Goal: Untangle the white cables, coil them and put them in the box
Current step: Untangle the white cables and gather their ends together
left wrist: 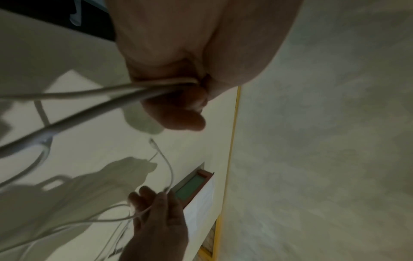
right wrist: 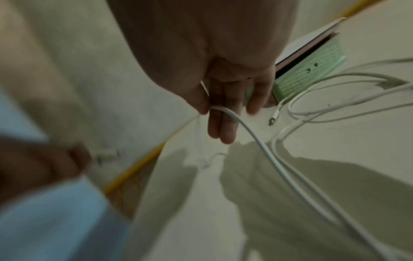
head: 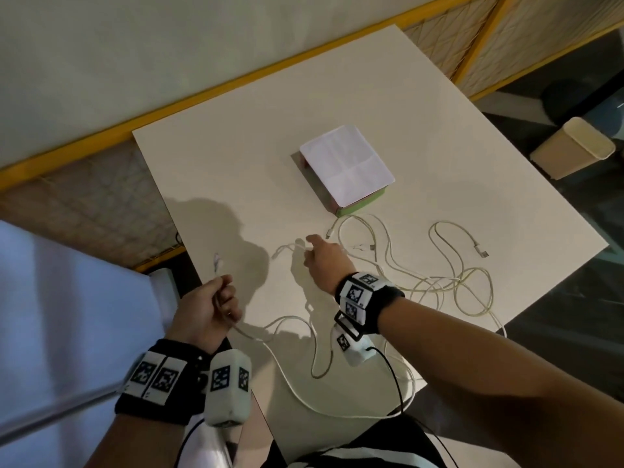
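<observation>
We grip one cable (head: 287, 383) end in our curled left hand (head: 206, 309) while our right hand (head: 324, 261) pinches another strand, drawing them apart above the table (head: 236, 170) to loosen the tangle (head: 452, 285).

The head view looks steeply down from above onto the whole bench (head: 236, 170), both forearms reaching in from the near edge. The left wrist view sits right against the left hand (left wrist: 178, 74), facing along it toward the far wall. The right wrist view looks close along the right hand (right wrist: 223, 91). All three share the box (head: 347, 170) and the white cables (head: 439, 282) beside it.
</observation>
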The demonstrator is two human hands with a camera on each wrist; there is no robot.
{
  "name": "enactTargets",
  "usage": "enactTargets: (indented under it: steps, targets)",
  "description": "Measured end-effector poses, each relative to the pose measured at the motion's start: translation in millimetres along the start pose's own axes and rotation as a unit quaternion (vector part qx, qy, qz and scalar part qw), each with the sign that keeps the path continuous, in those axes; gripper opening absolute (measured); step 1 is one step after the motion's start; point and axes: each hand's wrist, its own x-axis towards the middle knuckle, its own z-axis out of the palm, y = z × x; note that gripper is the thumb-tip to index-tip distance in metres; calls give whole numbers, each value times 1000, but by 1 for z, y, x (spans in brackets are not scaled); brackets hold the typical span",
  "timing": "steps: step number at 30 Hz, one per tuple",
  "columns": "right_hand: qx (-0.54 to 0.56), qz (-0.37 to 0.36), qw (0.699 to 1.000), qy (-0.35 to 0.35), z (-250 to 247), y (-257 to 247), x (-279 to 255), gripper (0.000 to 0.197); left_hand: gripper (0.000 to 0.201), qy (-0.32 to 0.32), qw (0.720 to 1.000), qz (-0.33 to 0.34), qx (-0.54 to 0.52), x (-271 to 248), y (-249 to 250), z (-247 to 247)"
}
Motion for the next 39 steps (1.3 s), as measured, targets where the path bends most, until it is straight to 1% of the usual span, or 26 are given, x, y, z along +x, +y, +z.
enactTargets:
  steps: [1, 3, 5, 6, 9, 11, 13, 15, 16, 19, 21, 23, 25, 27, 29, 31, 33, 35, 37, 39]
  targets:
    - [48, 5, 999, 3, -6, -2, 0, 25, 33, -2, 1000, -3, -6, 0, -2, 7]
    - [125, -10, 992, 16, -16, -9, -5, 20, 33, -6, 1000, -8, -17, 2, -6, 22]
    - [154, -51, 987, 8, -23, -22, -19, 16, 33, -9, 1000, -5, -14, 4, -10, 37]
    - [143, -82, 986, -1, -23, -27, -27, 15, 33, -9, 1000, 1, -1, 4, -11, 44]
    - [56, -177, 982, -21, -20, -36, -50, 18, 31, -15, 998, 47, 48, 3, -15, 58]
    - [46, -202, 978, -28, -21, -37, -60, 20, 28, -15, 995, 75, 57, 0, -15, 64]
    - [46, -197, 979, -32, -24, -36, -66, 20, 32, 4, 994, 99, 53, -3, -13, 63]
    - [17, -174, 984, -36, -29, -27, -67, 20, 35, 7, 993, 116, 25, -3, -8, 58]
    - [-11, -154, 987, -38, -33, -18, -64, 19, 36, 8, 993, 118, 3, -2, -3, 53]
    - [-90, -64, 993, -46, -50, 21, -51, 17, 38, 24, 990, 126, -60, -1, 17, 31]
    - [-111, -40, 992, -42, -66, 44, -43, 17, 39, 30, 986, 141, -79, -2, 29, 18]
    - [-132, -61, 989, -3, -82, 60, -35, 17, 40, 36, 985, 150, -81, -2, 31, 12]
    - [-174, -86, 979, 66, -98, 69, -25, 15, 41, 42, 983, 159, -85, -2, 26, 15]
    - [-243, -99, 956, 130, -115, 74, -12, 16, 40, 48, 981, 165, -95, -2, 20, 20]
    - [-294, -84, 937, 166, -131, 79, 1, 18, 41, 51, 978, 173, -107, -3, 16, 23]
    - [-315, -53, 935, 152, -141, 86, 7, 19, 42, 52, 977, 174, -111, -3, 14, 21]
    - [-317, -41, 942, 101, -140, 97, 8, 20, 42, 53, 978, 171, -110, -1, 12, 18]
    - [-308, -50, 949, 52, -130, 108, 2, 21, 41, 59, 977, 168, -113, 1, 10, 14]
    - [-269, -69, 960, 30, -119, 119, -6, 22, 41, 64, 977, 168, -118, 3, 8, 12]
    - [-210, -96, 973, 10, -108, 128, -16, 32, 40, 70, 975, 174, -122, 6, 8, 10]
